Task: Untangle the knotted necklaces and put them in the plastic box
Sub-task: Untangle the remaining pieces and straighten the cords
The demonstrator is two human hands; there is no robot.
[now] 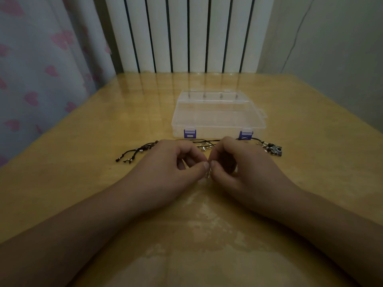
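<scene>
Black cord necklaces (199, 141) lie tangled in a line across the wooden table, just in front of the clear plastic box (217, 114). Beaded cord ends (134, 154) trail to the left, and a small camera-shaped pendant (276, 150) lies at the right end. My left hand (176, 162) and my right hand (234, 162) meet at the middle, thumbs and fingers pinching a small silvery piece (208, 174) of the tangle between them. Silver rings (204, 146) show just beyond my knuckles. The box is closed, with two purple latches facing me.
The yellow table (103, 125) has a glossy cover with patches near me. A white radiator (186, 34) stands behind the table's far edge. A curtain with pink hearts (41, 59) hangs at the left, and a plain wall is at the right.
</scene>
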